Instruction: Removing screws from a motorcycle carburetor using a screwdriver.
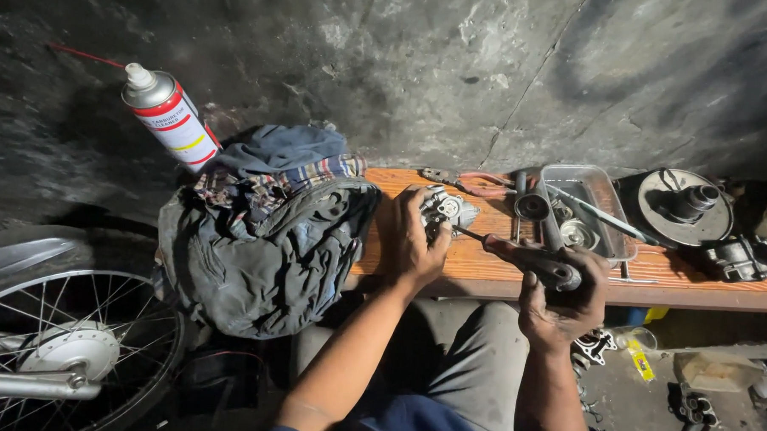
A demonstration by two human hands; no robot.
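Note:
My left hand (408,238) grips a small grey metal engine part (445,209) that rests on a wooden bench (483,270). A screwdriver (526,261) with a dark handle is in my right hand (559,300), and its shaft points left into the metal part. Both forearms reach up from my lap at the bottom of the view.
A heap of dark rags (268,237) lies left of the part, with a spray can (168,114) and its red straw behind. Pliers (474,183), a clear tray (588,210) of small parts and round engine pieces (686,205) sit right. A spoked wheel (65,340) stands lower left.

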